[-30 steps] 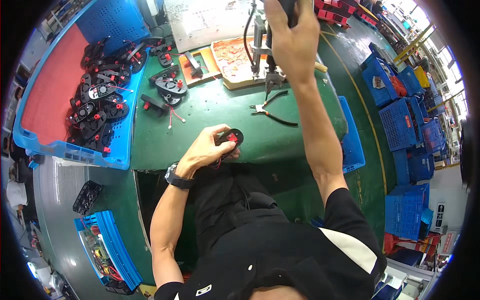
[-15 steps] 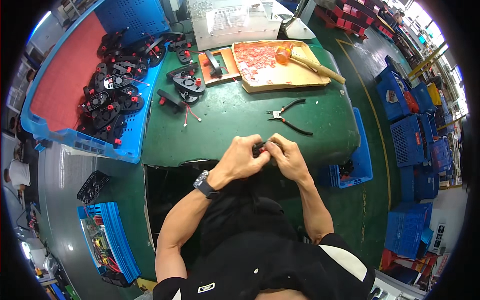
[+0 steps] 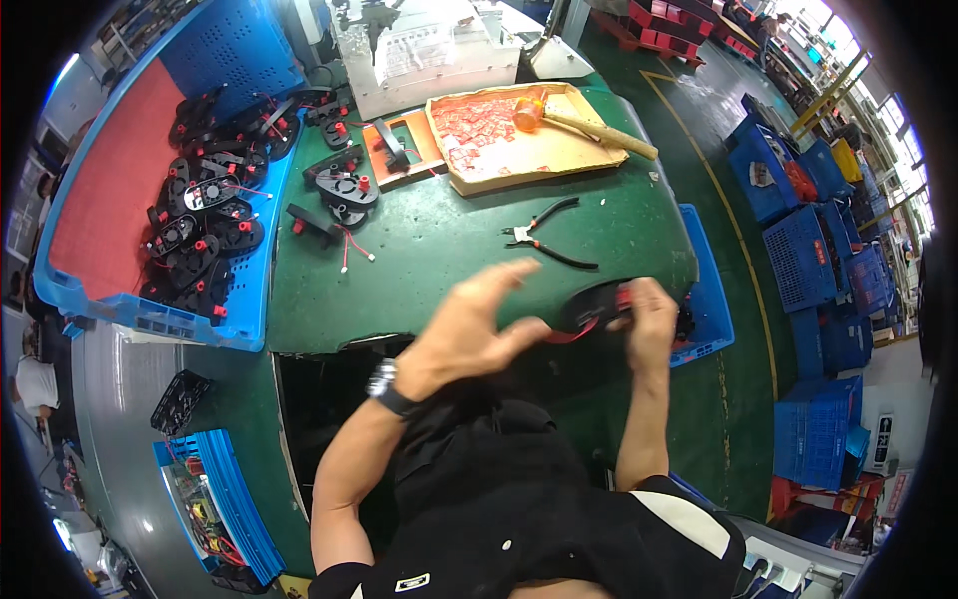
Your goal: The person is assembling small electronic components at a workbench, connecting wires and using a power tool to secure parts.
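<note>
My right hand (image 3: pixel 649 317) is closed on the red part of a black fan unit (image 3: pixel 591 307) with red wires, held over the front right of the green table (image 3: pixel 439 255). My left hand (image 3: pixel 474 324) is empty, its fingers and thumb spread apart to the left of that unit. Both hands are slightly blurred. Beyond them lie pliers with black handles (image 3: pixel 551 236), jaws apart. More black fan units (image 3: pixel 341 188) with red fittings rest at the table's left side, one trailing red wires with white plugs.
A blue crate (image 3: pixel 261 299) full of similar fan units stands at the left. A cardboard tray (image 3: pixel 559 165) of small red pieces holds an orange-headed mallet (image 3: pixel 604 133). Another blue bin (image 3: pixel 711 290) sits below the table's right edge. A clear-covered box (image 3: pixel 429 70) stands at the back.
My hands have parted. The right one has carried the fan unit rightward, while the left has let go and spread its fingers. The view has shifted slightly.
</note>
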Motion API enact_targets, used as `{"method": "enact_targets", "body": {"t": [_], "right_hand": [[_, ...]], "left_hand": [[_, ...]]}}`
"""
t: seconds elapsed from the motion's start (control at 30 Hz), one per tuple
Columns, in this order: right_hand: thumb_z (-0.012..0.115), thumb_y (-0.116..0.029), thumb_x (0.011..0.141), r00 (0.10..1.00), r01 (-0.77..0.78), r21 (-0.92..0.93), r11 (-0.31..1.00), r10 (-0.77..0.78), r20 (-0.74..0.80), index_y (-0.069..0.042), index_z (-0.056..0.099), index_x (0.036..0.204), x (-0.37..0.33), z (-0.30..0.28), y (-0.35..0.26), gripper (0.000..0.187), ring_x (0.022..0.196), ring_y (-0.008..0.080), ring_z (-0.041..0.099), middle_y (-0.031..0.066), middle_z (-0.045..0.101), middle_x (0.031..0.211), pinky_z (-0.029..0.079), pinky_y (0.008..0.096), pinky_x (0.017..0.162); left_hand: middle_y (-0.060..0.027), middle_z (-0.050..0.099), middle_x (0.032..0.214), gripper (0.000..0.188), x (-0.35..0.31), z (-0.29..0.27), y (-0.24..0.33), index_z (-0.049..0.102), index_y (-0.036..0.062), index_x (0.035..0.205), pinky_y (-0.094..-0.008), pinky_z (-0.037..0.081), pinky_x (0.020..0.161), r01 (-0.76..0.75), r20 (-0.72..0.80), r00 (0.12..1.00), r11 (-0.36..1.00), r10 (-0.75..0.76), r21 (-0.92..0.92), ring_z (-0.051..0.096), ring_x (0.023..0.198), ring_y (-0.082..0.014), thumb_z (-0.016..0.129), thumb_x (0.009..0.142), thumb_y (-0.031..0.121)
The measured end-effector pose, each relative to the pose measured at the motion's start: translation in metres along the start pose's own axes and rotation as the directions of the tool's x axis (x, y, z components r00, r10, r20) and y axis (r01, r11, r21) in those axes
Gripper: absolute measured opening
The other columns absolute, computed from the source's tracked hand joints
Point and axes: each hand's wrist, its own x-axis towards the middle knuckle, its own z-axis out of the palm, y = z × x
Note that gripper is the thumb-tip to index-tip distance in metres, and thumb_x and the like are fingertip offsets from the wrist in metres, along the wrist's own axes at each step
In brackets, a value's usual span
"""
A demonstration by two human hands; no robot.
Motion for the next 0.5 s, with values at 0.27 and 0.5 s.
{"method": "enact_targets", "body": {"t": [0.27, 0.5], "right_hand": [[0.058, -0.032, 0.104, 0.841, -0.036, 0.163, 0.986, 0.118, -0.529, 0.0, 0.062, 0.104, 0.064, -0.167, 0.035, 0.032, 0.064, 0.0093, 0.059, 0.0009, 0.062, 0.079, 0.051, 0.0254, 0.06], [0.062, -0.02, 0.099, 0.914, 0.406, -0.49, 0.772, -0.351, 0.205, -0.001, 0.072, 0.117, 0.121, 0.047, -0.038, 0.028, 0.08, 0.0161, 0.067, 0.0121, 0.075, 0.092, 0.052, 0.0315, 0.074]], "left_hand": [[-0.0308, 0.062, 0.108, 0.078, -0.007, -0.166, -0.121, 0.055, -0.012, 0.114, -0.0492, 0.051, 0.089, 0.794, -0.824, 0.523, 0.476, -0.22, 0.377, 0.063, 0.101, -0.0427, 0.074, 0.084, 0.057], [-0.0241, 0.073, 0.102, 0.053, -0.02, -0.186, -0.153, 0.063, -0.0065, 0.118, -0.0428, 0.053, 0.086, 0.774, -0.678, 0.589, 0.548, -0.44, 0.317, 0.07, 0.098, -0.0373, 0.073, 0.081, 0.031]]}}
